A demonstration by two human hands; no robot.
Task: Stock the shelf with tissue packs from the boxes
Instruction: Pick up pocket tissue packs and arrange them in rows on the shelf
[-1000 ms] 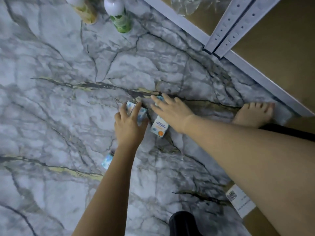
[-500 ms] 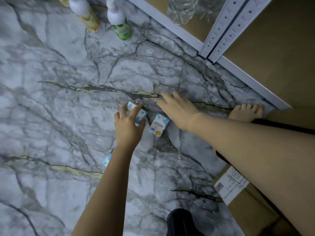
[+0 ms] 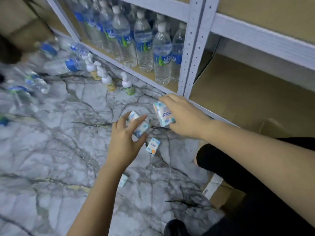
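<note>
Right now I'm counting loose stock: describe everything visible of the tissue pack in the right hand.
The tissue pack is a small soft-looking plastic-wrapped block, white with teal-blue blotches and printed text reading partly "FREE TISSUE". The right hand holds it off the marble floor, tilted, fingers over its top, before the shelf post.

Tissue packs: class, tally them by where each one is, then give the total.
In the left hand: 1
In the right hand: 1
On the floor: 2
Total: 4
</note>
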